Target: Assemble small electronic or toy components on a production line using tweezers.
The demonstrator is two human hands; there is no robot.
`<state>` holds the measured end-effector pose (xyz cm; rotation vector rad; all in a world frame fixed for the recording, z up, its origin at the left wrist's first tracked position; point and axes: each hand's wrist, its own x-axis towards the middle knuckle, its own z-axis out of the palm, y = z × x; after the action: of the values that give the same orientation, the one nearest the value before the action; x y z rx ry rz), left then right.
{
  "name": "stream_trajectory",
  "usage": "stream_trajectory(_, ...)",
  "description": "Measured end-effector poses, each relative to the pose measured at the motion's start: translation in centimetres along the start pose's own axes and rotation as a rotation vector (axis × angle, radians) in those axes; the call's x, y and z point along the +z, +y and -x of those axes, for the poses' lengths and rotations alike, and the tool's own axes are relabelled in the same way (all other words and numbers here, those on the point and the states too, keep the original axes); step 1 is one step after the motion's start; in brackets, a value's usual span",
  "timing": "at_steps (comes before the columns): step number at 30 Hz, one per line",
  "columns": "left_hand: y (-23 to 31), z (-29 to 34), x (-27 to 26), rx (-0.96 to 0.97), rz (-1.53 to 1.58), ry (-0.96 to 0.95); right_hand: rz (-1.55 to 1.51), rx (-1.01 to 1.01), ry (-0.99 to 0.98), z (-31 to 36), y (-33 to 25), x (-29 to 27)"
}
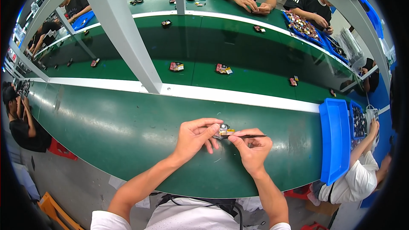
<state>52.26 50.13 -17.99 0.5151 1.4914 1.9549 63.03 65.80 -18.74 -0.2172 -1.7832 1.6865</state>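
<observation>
Between my hands, just above the green table (128,132), is a small electronic assembly (223,130) with a dark casing, a shiny part and a yellow piece. My left hand (194,138) grips its left side, thumb on top and fingers beneath. A thin dark tool, seemingly tweezers (255,136), is pinched in my right hand (254,148). Its inner end meets the assembly's right side, and its other end points right. My fingers partly hide the assembly, and its exact kind is too small to tell.
A blue tray (334,145) stands at the table's right end, beside a seated co-worker (358,179). Beyond a white rail (238,98) and a grey post (123,30), several similar assemblies (223,68) lie on a green belt (196,81). More people work across it.
</observation>
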Motion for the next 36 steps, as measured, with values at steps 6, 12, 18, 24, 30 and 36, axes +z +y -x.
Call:
stream_trajectory(6,-0.1,-0.2,0.6,0.002,-0.004,-0.009,-0.023,0.039,-0.003,-0.1,0.3,-0.6)
stream_trajectory(12,0.4,-0.1,1.1,0.041,-0.014,0.002,-0.018,0.018,-0.005,-0.3,0.1,-1.0)
stream_trajectory(18,0.1,-0.3,1.2,0.033,-0.032,0.008,0.064,-0.054,-0.022,-0.3,0.3,-1.4)
stream_trajectory(24,-0.1,-0.4,1.8,0.069,-0.072,0.028,0.004,0.022,-0.005,0.0,0.3,-1.5)
stream_trajectory(30,-0.4,-0.5,2.0,0.097,-0.084,0.025,0.014,0.011,-0.006,-0.1,0.4,-1.7)
stream_trajectory(36,-0.3,-0.6,2.2,0.083,-0.104,0.031,-0.011,0.043,0.009,-0.2,0.7,-1.9)
